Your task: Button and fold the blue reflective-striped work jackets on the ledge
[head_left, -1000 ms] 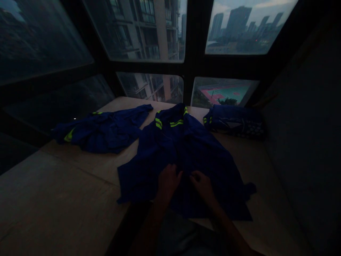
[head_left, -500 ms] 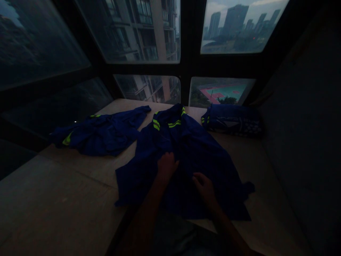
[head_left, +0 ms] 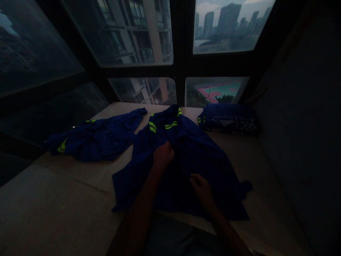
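A dark blue garment (head_left: 210, 160) with neon yellow-green stripes near its collar lies spread out, collar toward the windows. Over its upper middle, my left hand (head_left: 163, 155) is closed, fingers curled against the cloth; the dimness hides what they pinch. Lower and to the right, my right hand (head_left: 201, 185) rests at the same garment with thumb and fingers pressed together, and what is between them is too dark to make out.
A second blue garment (head_left: 98, 140) lies crumpled at the left. A folded or rolled blue bundle (head_left: 229, 120) with pale print sits at the back right beside the wall. Dark-framed windows border the pale surface (head_left: 66, 202).
My left hand has moved up the garment toward its collar. My right hand stays in nearly the same place. The whole view has shifted slightly.
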Action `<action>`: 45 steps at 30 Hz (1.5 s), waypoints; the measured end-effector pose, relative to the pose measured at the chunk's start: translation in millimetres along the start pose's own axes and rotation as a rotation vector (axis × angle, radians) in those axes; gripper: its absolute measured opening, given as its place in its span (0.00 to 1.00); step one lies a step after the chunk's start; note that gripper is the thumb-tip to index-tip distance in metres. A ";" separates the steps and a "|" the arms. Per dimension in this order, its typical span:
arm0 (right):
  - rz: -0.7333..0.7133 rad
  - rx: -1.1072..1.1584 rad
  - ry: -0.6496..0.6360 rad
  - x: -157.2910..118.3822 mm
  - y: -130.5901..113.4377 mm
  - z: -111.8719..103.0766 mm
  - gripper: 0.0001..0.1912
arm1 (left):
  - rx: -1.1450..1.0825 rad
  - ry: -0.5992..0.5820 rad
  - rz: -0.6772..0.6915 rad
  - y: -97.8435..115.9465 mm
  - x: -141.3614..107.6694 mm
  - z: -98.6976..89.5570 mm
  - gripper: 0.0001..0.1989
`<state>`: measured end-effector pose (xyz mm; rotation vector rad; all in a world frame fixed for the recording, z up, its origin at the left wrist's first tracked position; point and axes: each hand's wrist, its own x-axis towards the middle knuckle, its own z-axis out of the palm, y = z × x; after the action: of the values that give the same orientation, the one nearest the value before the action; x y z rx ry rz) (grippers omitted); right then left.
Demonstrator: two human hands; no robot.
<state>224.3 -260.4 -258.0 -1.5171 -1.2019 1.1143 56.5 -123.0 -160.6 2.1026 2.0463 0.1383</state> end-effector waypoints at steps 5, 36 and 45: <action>0.003 0.014 -0.007 1.2 1.5 -0.8 0.22 | -0.214 -0.014 0.004 7.5 4.1 14.5 0.16; -0.123 0.052 -0.400 -7.2 -29.7 -21.1 0.18 | -0.735 -0.127 -0.025 -20.5 -94.0 51.1 0.08; -0.383 -0.250 -0.040 -38.2 -19.1 20.0 0.18 | -0.783 -0.122 -0.029 -22.3 -95.0 63.3 0.09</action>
<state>196.1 -293.2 -239.0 -1.3688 -1.6269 0.7635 44.6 -222.3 -219.9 1.5398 1.5766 0.6653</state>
